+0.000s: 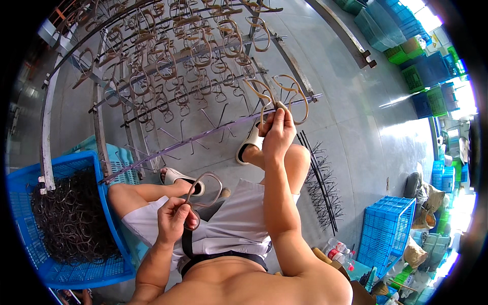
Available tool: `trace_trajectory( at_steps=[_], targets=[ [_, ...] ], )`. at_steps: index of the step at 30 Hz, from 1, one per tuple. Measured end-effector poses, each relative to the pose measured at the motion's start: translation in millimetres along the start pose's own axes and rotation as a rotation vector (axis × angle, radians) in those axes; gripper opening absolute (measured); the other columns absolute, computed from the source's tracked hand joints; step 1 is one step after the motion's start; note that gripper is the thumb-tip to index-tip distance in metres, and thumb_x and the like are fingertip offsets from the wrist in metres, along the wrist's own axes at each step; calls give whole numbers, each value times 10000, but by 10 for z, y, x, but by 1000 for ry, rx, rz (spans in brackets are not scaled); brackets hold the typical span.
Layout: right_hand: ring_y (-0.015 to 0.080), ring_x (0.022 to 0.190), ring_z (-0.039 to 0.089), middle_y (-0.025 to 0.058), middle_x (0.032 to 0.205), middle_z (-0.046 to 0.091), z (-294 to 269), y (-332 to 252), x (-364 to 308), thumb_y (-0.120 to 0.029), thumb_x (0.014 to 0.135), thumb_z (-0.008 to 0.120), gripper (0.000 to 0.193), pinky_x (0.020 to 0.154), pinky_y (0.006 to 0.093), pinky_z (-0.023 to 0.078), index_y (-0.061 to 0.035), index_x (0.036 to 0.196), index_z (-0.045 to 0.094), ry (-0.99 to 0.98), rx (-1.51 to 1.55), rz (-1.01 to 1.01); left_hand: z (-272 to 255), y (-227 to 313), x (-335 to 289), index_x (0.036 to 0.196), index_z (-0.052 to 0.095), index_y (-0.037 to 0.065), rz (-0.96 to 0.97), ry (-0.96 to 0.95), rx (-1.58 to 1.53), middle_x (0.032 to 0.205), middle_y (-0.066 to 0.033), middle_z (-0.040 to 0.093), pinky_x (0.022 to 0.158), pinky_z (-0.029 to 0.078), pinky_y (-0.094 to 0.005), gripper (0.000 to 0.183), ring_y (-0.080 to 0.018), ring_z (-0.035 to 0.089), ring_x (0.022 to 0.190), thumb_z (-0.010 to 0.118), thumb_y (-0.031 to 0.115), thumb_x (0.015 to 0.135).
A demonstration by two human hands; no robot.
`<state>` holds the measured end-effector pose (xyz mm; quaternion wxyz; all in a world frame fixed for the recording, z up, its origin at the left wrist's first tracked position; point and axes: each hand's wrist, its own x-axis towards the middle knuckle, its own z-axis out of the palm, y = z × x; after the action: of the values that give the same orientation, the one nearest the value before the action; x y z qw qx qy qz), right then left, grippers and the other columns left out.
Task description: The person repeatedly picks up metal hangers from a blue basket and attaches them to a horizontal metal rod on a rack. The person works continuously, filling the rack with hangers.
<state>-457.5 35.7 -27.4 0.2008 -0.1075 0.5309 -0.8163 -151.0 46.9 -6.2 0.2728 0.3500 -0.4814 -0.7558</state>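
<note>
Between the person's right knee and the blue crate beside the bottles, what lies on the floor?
In the head view, black rods with thin prongs lie there, with gray floor between them and the blue crate.

Left fingers [175, 209] hold a greyish loop [219, 181], right fingers [279, 119] a brown loop [306, 101].

A smooth grey floor [356, 132] with thin joint lines carries everything here. On it stands a metal rack [48, 122], whose dark bars bear rows of brown loops [203, 53]; a purple bar [203, 134] with thin pegs lies across its near end. Dark spiky rods [321, 183] lie flat on the floor to the right. Cream shoes [175, 177] rest on it, and a blue crate [385, 234] stands at lower right.
</note>
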Motion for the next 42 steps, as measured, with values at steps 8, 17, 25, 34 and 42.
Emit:
trace_trajectory(
  at_steps=[8, 17, 25, 34, 42],
  targets=[
    [23, 459, 365, -40, 603, 445, 97, 77, -112, -133, 951, 466, 161, 390, 176, 296, -33, 1037, 557, 55, -46, -66, -9, -78, 18, 920, 508, -6, -2, -28, -7, 621, -89, 595, 455, 456, -223, 190, -126, 570, 515, 566, 175, 908],
    [23, 460, 358, -31, 623, 460, 154, 74, -155, -117, 938, 489, 158, 397, 169, 284, -13, 1019, 576, 78, -53, -93, -15, -81, 7, 929, 508, -1, 4, -27, -20, 628, -93, 598, 459, 460, -221, 174, -122, 570, 517, 564, 162, 909],
    [21, 479, 362, -38, 611, 450, 140, 150, -206, -110, 943, 479, 176, 411, 171, 283, -11, 1057, 568, -89, -95, -127, -27, -112, -18, 955, 515, 3, 14, -18, -42, 647, -102, 607, 475, 468, -222, 172, -115, 567, 521, 568, 159, 906],
    [61, 555, 416, -8, 630, 491, 29, 136, -131, -90, 927, 494, 157, 496, 208, 353, 20, 1009, 570, -197, -390, -264, -69, -100, -33, 972, 520, 4, 37, -6, -65, 646, -97, 604, 478, 466, -218, 173, -107, 552, 509, 565, 159, 908],
    [43, 488, 403, -19, 615, 454, 17, 92, -110, -106, 936, 494, 158, 428, 189, 331, 0, 1035, 558, -118, -202, -116, -59, -79, 0, 947, 543, -1, 74, 3, -24, 638, -76, 595, 462, 453, -206, 157, -87, 540, 502, 569, 148, 904]
  ],
)
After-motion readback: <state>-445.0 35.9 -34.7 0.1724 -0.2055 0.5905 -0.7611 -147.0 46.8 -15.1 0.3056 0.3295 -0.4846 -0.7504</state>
